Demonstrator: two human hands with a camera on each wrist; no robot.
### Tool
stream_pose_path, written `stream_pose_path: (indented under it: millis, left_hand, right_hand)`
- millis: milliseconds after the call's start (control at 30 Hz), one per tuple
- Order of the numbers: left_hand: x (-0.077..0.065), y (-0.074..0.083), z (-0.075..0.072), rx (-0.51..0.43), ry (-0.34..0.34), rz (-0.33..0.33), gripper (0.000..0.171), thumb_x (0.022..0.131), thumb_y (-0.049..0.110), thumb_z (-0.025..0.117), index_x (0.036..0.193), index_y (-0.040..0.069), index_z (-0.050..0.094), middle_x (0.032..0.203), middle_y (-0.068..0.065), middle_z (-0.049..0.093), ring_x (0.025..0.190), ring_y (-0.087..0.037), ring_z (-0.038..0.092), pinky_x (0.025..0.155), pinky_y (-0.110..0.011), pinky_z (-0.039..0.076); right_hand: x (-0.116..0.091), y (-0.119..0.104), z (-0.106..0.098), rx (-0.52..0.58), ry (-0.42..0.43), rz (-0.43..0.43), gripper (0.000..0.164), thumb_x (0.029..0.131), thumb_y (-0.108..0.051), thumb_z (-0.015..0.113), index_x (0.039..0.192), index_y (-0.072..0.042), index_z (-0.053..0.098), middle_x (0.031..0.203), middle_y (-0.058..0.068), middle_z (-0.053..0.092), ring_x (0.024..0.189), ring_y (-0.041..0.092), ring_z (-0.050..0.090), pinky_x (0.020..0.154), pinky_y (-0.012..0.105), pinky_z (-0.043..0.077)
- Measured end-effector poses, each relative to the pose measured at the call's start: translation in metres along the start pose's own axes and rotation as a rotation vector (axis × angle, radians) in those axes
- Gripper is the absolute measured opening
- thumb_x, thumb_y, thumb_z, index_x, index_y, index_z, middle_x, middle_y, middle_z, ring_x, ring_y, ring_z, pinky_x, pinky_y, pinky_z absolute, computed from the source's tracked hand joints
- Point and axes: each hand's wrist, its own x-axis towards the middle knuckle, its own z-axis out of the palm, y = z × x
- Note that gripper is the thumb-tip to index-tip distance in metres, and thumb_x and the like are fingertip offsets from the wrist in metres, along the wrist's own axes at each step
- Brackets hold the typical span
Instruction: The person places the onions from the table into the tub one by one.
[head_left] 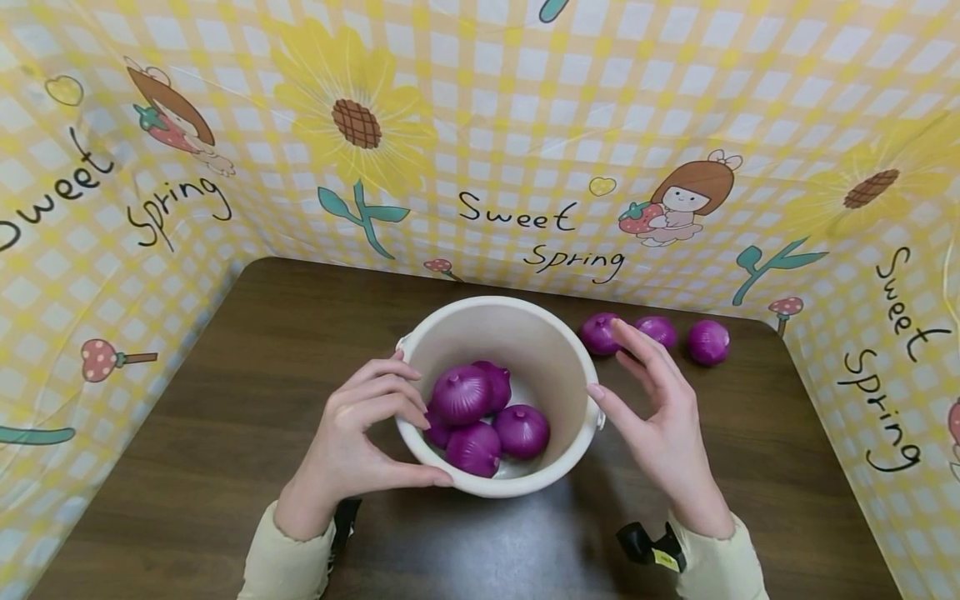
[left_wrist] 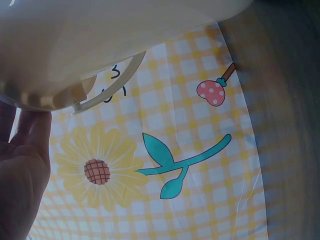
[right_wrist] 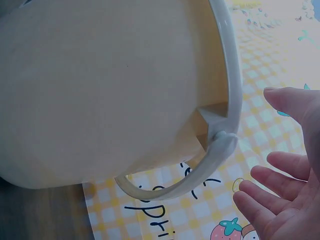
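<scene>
A cream bucket [head_left: 495, 482] stands on the table, with several purple onions [head_left: 462, 395] lying in its bottom. My left hand [head_left: 367, 442] grips the bucket's left rim, fingers over the edge and thumb along the near side. Beside the right rim is my right hand [head_left: 660, 417], its fingers spread and nothing held. In the right wrist view that hand [right_wrist: 285, 185] is apart from the bucket wall [right_wrist: 110, 95], and the bucket's handle [right_wrist: 185, 185] hangs down behind. The left wrist view shows the left hand's fingers [left_wrist: 37, 132] at the rim.
Three more purple onions sit in a row at the back right: one nearest the bucket [head_left: 598, 333], a middle onion [head_left: 657, 332] and a right onion [head_left: 708, 342]. The brown wooden table [head_left: 225, 400] is enclosed by a yellow checked cloth [head_left: 480, 125] at the back and sides.
</scene>
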Motion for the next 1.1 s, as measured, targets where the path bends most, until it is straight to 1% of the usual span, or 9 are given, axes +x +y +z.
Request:
stream_pose_path:
  millis: [100,333,433,533,667,833,967,1100]
  left_hand:
    - [0.000,0.000,0.000,0.000,-0.001,-0.002,0.049,0.061,0.052,0.097,0.077,0.015,0.069,0.081,0.001,0.067,0.100,-0.028,0.059,0.114,-0.052,0.040]
    - [0.000,-0.001,0.000,-0.001,-0.004,-0.003,0.049,0.062,0.052,0.096,0.077,0.015,0.069,0.081,0.001,0.067,0.101,-0.028,0.059,0.114,-0.053,0.039]
    - [0.000,-0.001,0.000,0.000,-0.005,-0.002,0.049,0.062,0.052,0.097,0.078,0.015,0.069,0.081,0.001,0.067,0.101,-0.028,0.060,0.114,-0.053,0.039]
    - [0.001,-0.001,0.000,0.001,-0.005,-0.002,0.049,0.062,0.052,0.096,0.078,0.015,0.069,0.081,0.001,0.067,0.101,-0.028,0.060,0.114,-0.053,0.039]
    - [0.000,-0.001,0.000,0.006,-0.007,-0.005,0.049,0.062,0.053,0.096,0.078,0.015,0.069,0.081,0.001,0.067,0.101,-0.028,0.060,0.115,-0.052,0.039]
    - [0.000,-0.001,0.000,0.003,-0.005,-0.003,0.049,0.062,0.053,0.096,0.077,0.015,0.069,0.081,0.001,0.067,0.101,-0.028,0.060,0.114,-0.053,0.040]
    - [0.000,-0.001,0.000,-0.003,-0.001,0.003,0.048,0.062,0.051,0.097,0.077,0.015,0.069,0.080,0.001,0.067,0.100,-0.028,0.059,0.114,-0.054,0.040]
    - [0.001,0.000,0.000,-0.003,0.001,0.004,0.048,0.061,0.051,0.097,0.077,0.015,0.069,0.080,0.001,0.067,0.100,-0.028,0.060,0.114,-0.053,0.040]
  right_hand:
    - [0.000,0.002,-0.001,0.008,0.003,0.008,0.068,0.080,0.023,0.073,0.142,0.010,0.050,0.144,0.018,0.052,0.133,0.024,0.049,0.111,0.039,0.046]
    - [0.002,0.005,-0.004,0.022,0.020,0.004,0.066,0.080,0.025,0.072,0.141,0.011,0.050,0.143,0.020,0.053,0.134,0.029,0.047,0.111,0.038,0.045]
    - [0.003,0.007,-0.006,0.026,0.032,0.009,0.065,0.081,0.024,0.071,0.142,0.011,0.050,0.143,0.019,0.053,0.134,0.030,0.049,0.111,0.038,0.045]
    - [0.003,0.023,-0.010,0.025,0.043,0.007,0.068,0.082,0.022,0.072,0.144,0.005,0.052,0.144,0.016,0.053,0.134,0.030,0.050,0.110,0.036,0.045]
    - [0.003,0.043,-0.016,0.024,0.057,0.021,0.070,0.083,0.017,0.075,0.147,-0.004,0.053,0.146,0.010,0.052,0.134,0.025,0.051,0.110,0.032,0.045]
    - [0.006,0.045,-0.022,-0.011,0.074,0.057,0.067,0.088,0.011,0.074,0.148,-0.008,0.052,0.146,0.007,0.052,0.133,0.021,0.051,0.111,0.030,0.044]
    - [0.008,0.050,-0.026,-0.028,0.091,0.081,0.065,0.090,0.007,0.074,0.148,-0.012,0.052,0.146,0.005,0.053,0.134,0.022,0.050,0.111,0.030,0.043]
    - [0.011,0.058,-0.029,-0.028,0.100,0.104,0.062,0.091,0.004,0.074,0.148,-0.010,0.052,0.147,0.007,0.053,0.135,0.024,0.050,0.111,0.029,0.043]
